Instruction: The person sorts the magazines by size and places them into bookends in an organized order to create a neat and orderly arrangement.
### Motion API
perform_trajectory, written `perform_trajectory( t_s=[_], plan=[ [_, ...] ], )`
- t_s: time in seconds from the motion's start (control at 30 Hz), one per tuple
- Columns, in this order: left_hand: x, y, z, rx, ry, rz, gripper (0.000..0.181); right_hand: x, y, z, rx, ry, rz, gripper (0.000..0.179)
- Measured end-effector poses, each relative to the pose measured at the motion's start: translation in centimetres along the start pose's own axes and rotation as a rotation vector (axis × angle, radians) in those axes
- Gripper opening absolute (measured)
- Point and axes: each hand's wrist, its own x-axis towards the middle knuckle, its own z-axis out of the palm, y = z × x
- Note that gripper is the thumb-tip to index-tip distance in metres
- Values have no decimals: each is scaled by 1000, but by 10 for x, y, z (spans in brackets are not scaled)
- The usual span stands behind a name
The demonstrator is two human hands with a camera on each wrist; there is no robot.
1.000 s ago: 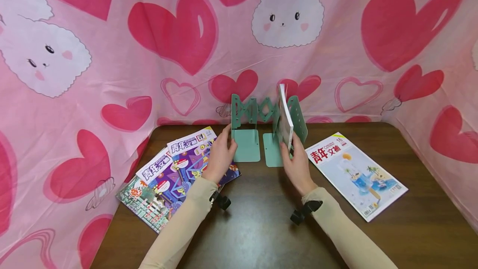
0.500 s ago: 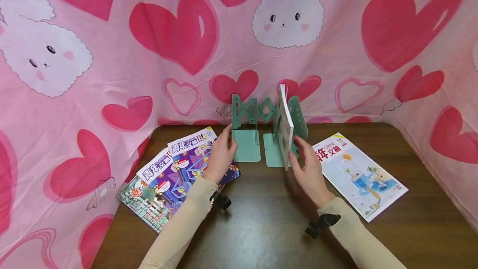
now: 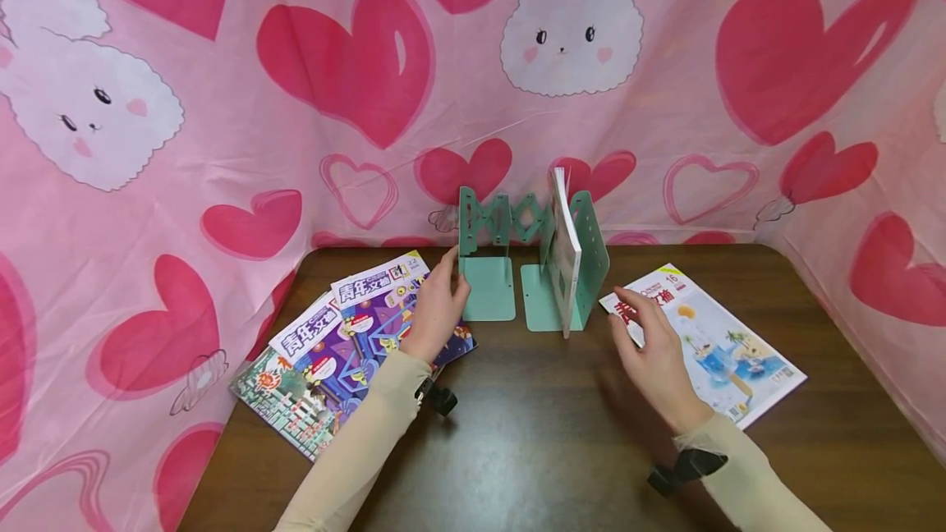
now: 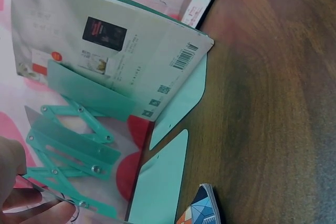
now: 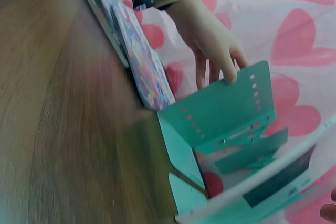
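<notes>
A green expandable bookend [image 3: 488, 289] stands at the back of the table, its lattice partly stretched out. One magazine [image 3: 565, 253] stands upright in its right section, back cover showing in the left wrist view. My left hand [image 3: 434, 310] grips the bookend's left end plate [image 5: 226, 103], thumb over the edge and the other fingers on the outer side. My right hand [image 3: 654, 360] holds nothing; its fingers are spread and loosely bent. It overlaps the left part of a flat magazine [image 3: 727, 351] with a blue summer cover.
Several magazines [image 3: 347, 343] lie fanned out on the left of the dark wooden table [image 3: 517, 450], partly behind my left forearm. A pink heart-and-rabbit cloth [image 3: 473, 121] hangs close behind the bookend and along both sides.
My right hand has let go of the upright magazine and moved right, toward the flat one. The upright magazine stays standing in the bookend. My left hand has kept its place.
</notes>
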Motion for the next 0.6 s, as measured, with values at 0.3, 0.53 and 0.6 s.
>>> perform_trajectory(
  t_s=[0.3, 0.53, 0.6],
  plan=[
    [0, 1, -1, 11, -6, -8, 51, -4, 15, -18, -96, -29, 42, 43],
    [0, 1, -1, 11, -2, -11, 51, -8, 30, -25, -154, -58, 62, 41],
    [0, 2, 0, 14, -3, -13, 51, -8, 35, -27, -167, -81, 77, 42]
  ],
)
